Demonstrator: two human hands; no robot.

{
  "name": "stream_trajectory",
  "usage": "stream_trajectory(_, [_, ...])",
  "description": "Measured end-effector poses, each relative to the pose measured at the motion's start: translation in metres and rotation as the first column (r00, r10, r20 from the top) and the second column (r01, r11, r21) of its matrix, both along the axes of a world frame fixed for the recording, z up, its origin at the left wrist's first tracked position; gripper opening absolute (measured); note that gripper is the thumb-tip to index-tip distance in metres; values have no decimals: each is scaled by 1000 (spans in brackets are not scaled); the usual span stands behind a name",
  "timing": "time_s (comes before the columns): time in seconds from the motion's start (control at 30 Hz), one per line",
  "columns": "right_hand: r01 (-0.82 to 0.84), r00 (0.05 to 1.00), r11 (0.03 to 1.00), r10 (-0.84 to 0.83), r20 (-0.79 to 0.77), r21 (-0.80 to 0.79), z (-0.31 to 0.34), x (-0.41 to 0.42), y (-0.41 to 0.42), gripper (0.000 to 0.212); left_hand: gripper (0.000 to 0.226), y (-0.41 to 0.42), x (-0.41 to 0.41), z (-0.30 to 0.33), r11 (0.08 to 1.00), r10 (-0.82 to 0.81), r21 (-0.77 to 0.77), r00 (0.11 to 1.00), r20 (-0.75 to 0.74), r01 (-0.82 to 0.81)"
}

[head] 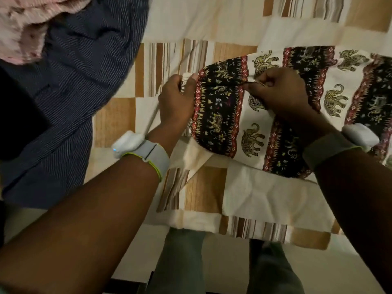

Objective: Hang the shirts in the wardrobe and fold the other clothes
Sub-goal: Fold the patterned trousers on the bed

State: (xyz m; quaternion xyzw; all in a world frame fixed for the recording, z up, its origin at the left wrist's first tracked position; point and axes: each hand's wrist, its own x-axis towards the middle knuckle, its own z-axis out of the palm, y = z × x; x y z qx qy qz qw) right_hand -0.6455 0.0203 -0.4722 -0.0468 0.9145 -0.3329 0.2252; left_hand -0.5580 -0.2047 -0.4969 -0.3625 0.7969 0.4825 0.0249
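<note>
**Holding the elephant-print cloth by its upper edge**

Gripping with both hands, the person stands at the side of a bed and holds an elephant-print garment (250,124) over the bedspread (265,196). The left hand (176,102) has its fingers curled around the left end of the garment, where a gathered white part, maybe a waistband, shows between the thumb and the fingers. The right hand (277,92) pinches the same edge more to the right, with the thumb and fingertips pressed together on the fabric. Between the two hands the edge is pulled into a short fold.

The garment is cream with rows of elephants and with dark bands that have red borders. It lies flat on the bedspread and goes on to the right side of the view, under the right forearm. A thin white drawstring (169,81) runs beside the left hand, slanted across the bedspread.

The bedspread has cream, tan and striped brown patches. On its left part lies a dark blue striped shirt (70,98), crumpled, and a pink cloth (23,28) rests on top of it in the upper left corner. Each wrist carries a grey band with a small white device: left wristband (146,153), right wristband (339,145). Below the bed edge the person's legs in dark trousers (180,262) are visible above a pale floor (224,262).
</note>
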Motion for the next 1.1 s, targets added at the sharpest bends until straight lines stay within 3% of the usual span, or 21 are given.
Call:
stream_trajectory(0.13, [-75,995,996,79,-60,56,5,12,6,29,42,4,8,2,987,26,-161,1000,5,-24])
stream_trajectory(0.27, [-127,960,939,197,-198,318,4,48,50,54,53,-6,15,-4,964,-23,-264,1000,-2,21])
stream_trajectory(0.33, [-19,958,921,128,-256,388,1,72,90,52,53,-2,15,-5,951,-76,-303,997,-18,68])
stream_trajectory(0.47, [195,947,908,-75,-314,372,-4,117,179,42,55,-6,9,-3,898,-117,-423,993,35,120])
stream_trajectory(0.57, [386,913,828,-281,-295,408,1,144,253,44,57,11,-2,1,839,-126,-523,988,87,153])
stream_trajectory(0.63, [449,888,806,-355,-292,385,2,159,285,39,60,8,-1,-3,812,-74,-568,988,132,136])
stream_trajectory(0.7, [479,874,812,-403,-272,335,-1,168,312,30,82,3,-3,-10,734,16,-670,983,181,111])
stream_trajectory(0.73, [463,884,821,-399,-244,334,-4,171,320,28,90,13,-6,-11,693,-3,-711,986,169,124])
stream_trajectory(0.77, [448,892,830,-390,-229,331,-4,176,333,27,85,53,-13,0,680,-124,-705,980,156,198])
stream_trajectory(0.8, [415,907,850,-359,-219,325,-7,175,335,27,68,94,-10,14,645,-334,-698,936,106,310])
stream_trajectory(0.87, [406,911,865,-356,-210,295,-8,171,338,27,41,201,0,41,495,-763,-618,646,27,610])
stream_trajectory(0.93, [423,903,869,-380,-202,257,-8,162,340,29,44,300,15,56,260,-948,-527,317,19,809])
stream_trajectory(0.97, [403,911,891,-369,-184,210,-11,158,328,33,49,317,26,51,162,-971,-477,226,79,864])
stream_trajectory(1.0, [410,908,898,-385,-164,159,-9,156,343,37,53,362,31,46,90,-984,-464,151,95,881])
stream_trajectory(1.03, [411,907,905,-394,-152,111,-9,155,346,37,57,385,31,44,75,-984,-437,139,115,896])
stream_trajectory(1.1, [410,898,908,-386,-211,85,-11,153,347,32,61,421,22,46,102,-966,-366,180,184,925])
